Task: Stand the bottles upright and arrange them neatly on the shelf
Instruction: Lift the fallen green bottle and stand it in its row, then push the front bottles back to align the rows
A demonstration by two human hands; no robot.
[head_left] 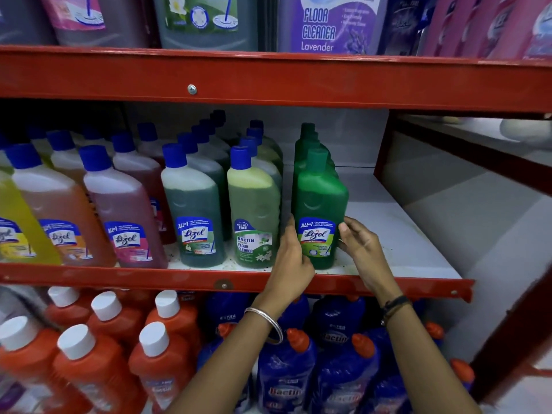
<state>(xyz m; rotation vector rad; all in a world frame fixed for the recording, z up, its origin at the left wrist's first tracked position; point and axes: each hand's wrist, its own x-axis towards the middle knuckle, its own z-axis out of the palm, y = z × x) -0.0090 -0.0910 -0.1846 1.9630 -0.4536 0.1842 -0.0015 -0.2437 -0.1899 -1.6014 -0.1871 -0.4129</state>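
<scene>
We are reaching in with both hands now, and right at the front edge of the middle shelf [412, 234] we are bracketing the green Lizol bottle [321, 210]. Our left hand [291, 258] is pressing its fingers along the bottle's left flank, low down by the label. Our right hand [360, 243] is coming in from the other side, thumb touching the label edge and fingers curled loosely just beside the body. So the grip is a two-handed cradle: left closed against the bottle, right narrow and only lightly on it, from what we can make out.

The bottle is sitting dead centre between our palms, so neither hand is having to travel; the left looks the more firmly planted. Its long axis is running straight up, green cap on top, base on the white shelf board, label facing us. It is already standing, so we judge what is left is a small nudge or twist to square it.

Looking further back, more green bottles are queuing in a single file behind it. To its left the Bactin floor cleaner bottle [254, 210] is heading its own row, close but apart. To the right the shelf board is lying bare.
</scene>
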